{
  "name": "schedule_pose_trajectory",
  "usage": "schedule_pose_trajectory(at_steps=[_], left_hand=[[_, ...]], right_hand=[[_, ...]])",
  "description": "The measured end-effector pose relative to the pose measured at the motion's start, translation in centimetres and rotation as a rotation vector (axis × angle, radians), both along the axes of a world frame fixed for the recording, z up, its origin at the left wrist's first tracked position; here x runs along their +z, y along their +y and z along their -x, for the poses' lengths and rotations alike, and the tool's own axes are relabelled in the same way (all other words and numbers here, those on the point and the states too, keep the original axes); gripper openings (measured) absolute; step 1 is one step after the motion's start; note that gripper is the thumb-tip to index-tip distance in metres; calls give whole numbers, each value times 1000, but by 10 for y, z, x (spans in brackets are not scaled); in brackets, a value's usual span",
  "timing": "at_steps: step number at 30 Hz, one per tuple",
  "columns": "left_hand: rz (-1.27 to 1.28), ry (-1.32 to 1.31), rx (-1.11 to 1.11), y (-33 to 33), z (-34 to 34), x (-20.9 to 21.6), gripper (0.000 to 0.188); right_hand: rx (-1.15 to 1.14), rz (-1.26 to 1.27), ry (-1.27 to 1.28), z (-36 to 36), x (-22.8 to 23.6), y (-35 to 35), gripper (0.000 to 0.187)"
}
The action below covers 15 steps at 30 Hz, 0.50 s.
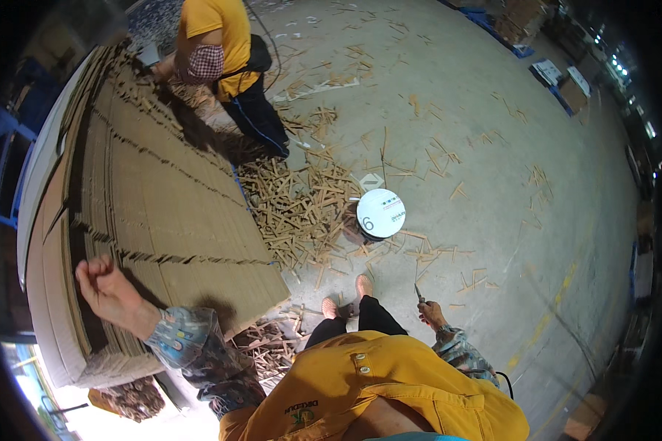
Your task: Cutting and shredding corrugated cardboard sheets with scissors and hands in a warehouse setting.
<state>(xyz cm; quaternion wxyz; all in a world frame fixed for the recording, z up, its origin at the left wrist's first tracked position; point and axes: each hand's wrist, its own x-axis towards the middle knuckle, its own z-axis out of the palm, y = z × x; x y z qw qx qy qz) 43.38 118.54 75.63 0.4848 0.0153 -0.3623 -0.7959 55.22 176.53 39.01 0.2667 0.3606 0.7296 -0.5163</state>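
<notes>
My left hand (112, 294) is held over the left edge of a tall stack of brown cardboard sheets (176, 191). Its fingers are loosely bent and a little apart, and I see nothing in them. Ragged slits run across the stack, one of them just beyond this hand. Down by my right side, my right hand (433, 314) is closed round the handle of a knife (419, 292). The narrow blade points away from me, over the floor and apart from the stack.
A heap of cardboard strips (294, 209) lies beside the stack, with more scattered over the concrete floor. A round stool (381, 213) with a white top stands ahead of my feet. Beyond, a co-worker in a yellow shirt (232, 44) bends at the stack's far end.
</notes>
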Motion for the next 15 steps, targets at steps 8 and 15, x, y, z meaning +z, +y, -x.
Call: schedule_pose_trajectory(at_steps=[8,15], left_hand=[[128,-499,42,81,25,-95,14],[409,-903,-271,251,64,-218,24]], right_hand=[[-198,23,-181,-80,-15,37,27],[-271,10,-319,-79,-53,114,30]])
